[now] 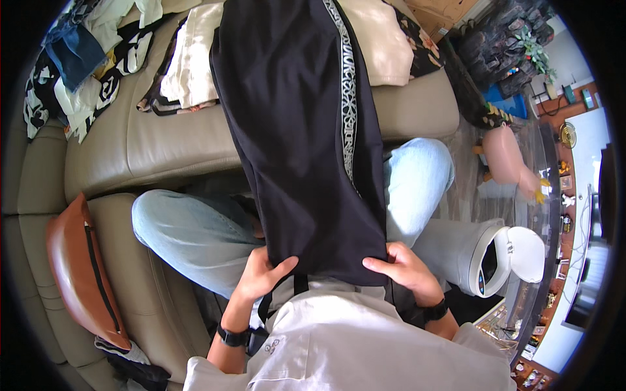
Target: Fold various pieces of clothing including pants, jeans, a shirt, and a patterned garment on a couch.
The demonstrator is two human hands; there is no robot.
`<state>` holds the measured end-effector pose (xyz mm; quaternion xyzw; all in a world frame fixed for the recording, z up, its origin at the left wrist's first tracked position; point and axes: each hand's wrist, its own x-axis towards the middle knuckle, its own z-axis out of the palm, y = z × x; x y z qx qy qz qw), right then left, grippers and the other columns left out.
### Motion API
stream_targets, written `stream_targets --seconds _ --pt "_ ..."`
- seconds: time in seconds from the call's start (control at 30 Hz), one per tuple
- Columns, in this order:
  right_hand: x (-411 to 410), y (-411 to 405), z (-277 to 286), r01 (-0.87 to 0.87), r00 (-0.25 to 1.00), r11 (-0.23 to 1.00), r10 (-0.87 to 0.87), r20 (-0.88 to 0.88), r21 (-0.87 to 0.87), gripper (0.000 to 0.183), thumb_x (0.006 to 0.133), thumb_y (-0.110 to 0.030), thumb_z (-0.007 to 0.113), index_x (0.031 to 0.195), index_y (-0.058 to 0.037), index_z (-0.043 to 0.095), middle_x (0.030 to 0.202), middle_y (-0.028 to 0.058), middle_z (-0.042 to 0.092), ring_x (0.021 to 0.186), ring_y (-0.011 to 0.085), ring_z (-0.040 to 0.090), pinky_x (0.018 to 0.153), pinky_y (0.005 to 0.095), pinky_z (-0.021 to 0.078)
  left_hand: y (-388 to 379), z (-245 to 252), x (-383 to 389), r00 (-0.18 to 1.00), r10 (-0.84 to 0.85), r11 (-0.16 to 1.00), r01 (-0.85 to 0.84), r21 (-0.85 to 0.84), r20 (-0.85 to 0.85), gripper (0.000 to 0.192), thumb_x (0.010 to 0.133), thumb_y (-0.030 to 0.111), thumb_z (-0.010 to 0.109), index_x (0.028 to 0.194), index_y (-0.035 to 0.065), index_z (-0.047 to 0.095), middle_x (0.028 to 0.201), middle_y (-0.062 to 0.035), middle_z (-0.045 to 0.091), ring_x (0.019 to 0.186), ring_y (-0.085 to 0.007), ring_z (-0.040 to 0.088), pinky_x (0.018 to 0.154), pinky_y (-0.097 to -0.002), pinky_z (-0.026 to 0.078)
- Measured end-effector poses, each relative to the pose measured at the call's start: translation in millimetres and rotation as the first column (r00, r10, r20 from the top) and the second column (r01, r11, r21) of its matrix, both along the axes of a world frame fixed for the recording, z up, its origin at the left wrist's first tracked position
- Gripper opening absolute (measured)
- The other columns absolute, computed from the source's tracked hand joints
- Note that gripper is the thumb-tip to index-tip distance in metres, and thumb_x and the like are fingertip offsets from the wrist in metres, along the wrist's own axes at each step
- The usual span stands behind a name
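Observation:
A black cloth garment (303, 146) with a patterned white-and-black stripe along its right side stretches from the leather sofa seat down to my lap. My left hand (268, 272) grips its lower left corner, thumb on top. At the lower right corner, my right hand (403, 269) pinches the cloth the same way. The fingers under the fabric are partly hidden. On the sofa, a folded cream garment (193, 58) lies left of the black cloth, and another cream garment (379, 49) lies to its right, over dark floral fabric (420, 44).
Loose clothes with blue denim (78, 56) lie at the sofa's far left. A brown leather cushion (80, 273) rests on the seat (142, 254) at left. A white lidded bin (459, 254) stands by my right knee, with a pink animal-shaped stool (503, 156) beyond.

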<state>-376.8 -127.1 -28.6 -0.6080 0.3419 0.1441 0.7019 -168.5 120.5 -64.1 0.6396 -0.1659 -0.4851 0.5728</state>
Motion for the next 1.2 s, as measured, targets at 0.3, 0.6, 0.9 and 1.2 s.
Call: stream_targets --seconds 0.3,0.6,0.9,1.2 --pt "-21.0 23.6 8.2 0.093 0.971 0.959 -0.027 0.239 -0.267 0.022 0.084 -0.014 0.083 0.091 0.0041 0.074 0.079 0.0038 0.072 0.074 0.0095 0.064 0.069 0.0265 0.0512 20.9 24.6 -12.6 0.984 0.078 0.996 -0.085 -0.033 -0.163 0.037 0.089 0.002 0.079 0.121 -0.0112 0.063 0.115 -0.0096 0.071 0.103 -0.0136 0.065 0.095 -0.0296 0.054" --pt "9.8 16.6 -12.9 0.131 0.989 0.96 -0.143 0.029 0.248 0.045 0.097 -0.023 0.072 0.129 0.0069 0.062 0.116 0.0056 0.07 0.107 0.0143 0.063 0.098 0.0286 0.0485 21.0 17.1 -20.8 0.949 0.046 0.992 -0.08 -0.097 -0.31 0.045 0.09 -0.003 0.076 0.131 -0.0104 0.057 0.124 -0.011 0.069 0.111 -0.0155 0.063 0.102 -0.0313 0.05" --pt "18.7 17.5 -43.4 0.131 0.971 0.833 -0.219 0.102 0.537 0.046 0.09 -0.004 0.075 0.132 0.006 0.061 0.126 0.0087 0.068 0.115 0.0164 0.063 0.104 0.0299 0.0471 38.6 35.2 -19.5 0.925 0.051 0.978 -0.123 -0.17 -0.377 0.047 0.09 -0.004 0.075 0.133 -0.0079 0.056 0.125 -0.011 0.069 0.113 -0.0153 0.063 0.103 -0.0318 0.05" --pt "36.2 24.2 -54.2 0.09 0.913 0.737 -0.329 0.239 0.67 0.042 0.089 0.0 0.075 0.128 0.0057 0.063 0.126 0.0106 0.069 0.113 0.018 0.065 0.103 0.0313 0.0498 44.6 43.6 -26.9 0.865 0.115 0.936 -0.258 -0.237 -0.489 0.049 0.087 -0.002 0.078 0.131 -0.0085 0.059 0.122 -0.0137 0.071 0.11 -0.0198 0.069 0.1 -0.0358 0.053"
